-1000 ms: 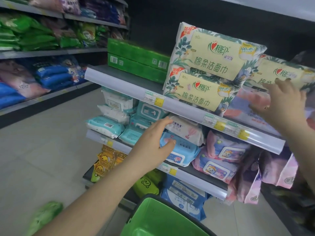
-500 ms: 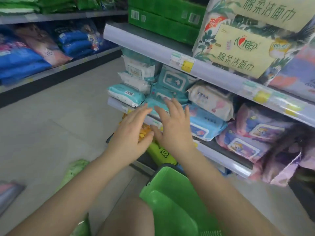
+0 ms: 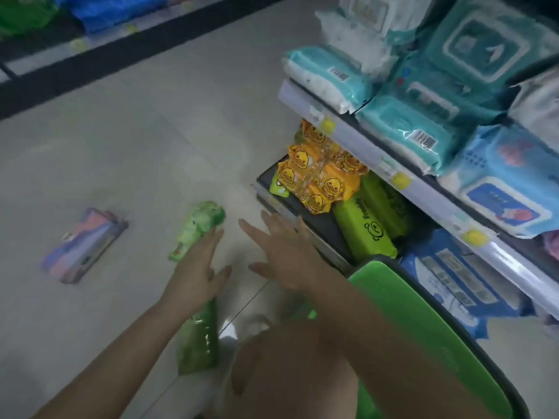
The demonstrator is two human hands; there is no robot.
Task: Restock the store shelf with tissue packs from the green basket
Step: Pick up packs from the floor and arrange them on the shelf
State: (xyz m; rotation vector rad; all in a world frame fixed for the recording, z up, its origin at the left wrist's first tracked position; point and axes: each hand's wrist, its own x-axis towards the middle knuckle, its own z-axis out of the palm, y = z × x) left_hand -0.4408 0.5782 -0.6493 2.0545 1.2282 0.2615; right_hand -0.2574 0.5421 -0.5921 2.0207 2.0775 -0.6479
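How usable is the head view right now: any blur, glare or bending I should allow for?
Head view: motion blur smears both the left hand and right hand, also the purple pack on the floor; dim lighting; glare spot on the floor tile; wide-angle bending tilts the shelf edge; green basket soft.

I have both bare forearms reaching forward and down, side by side; my left hand is palm down with fingers straight and spread; my right hand lies flat too, fingers extended, thumb out; neither grips anything.
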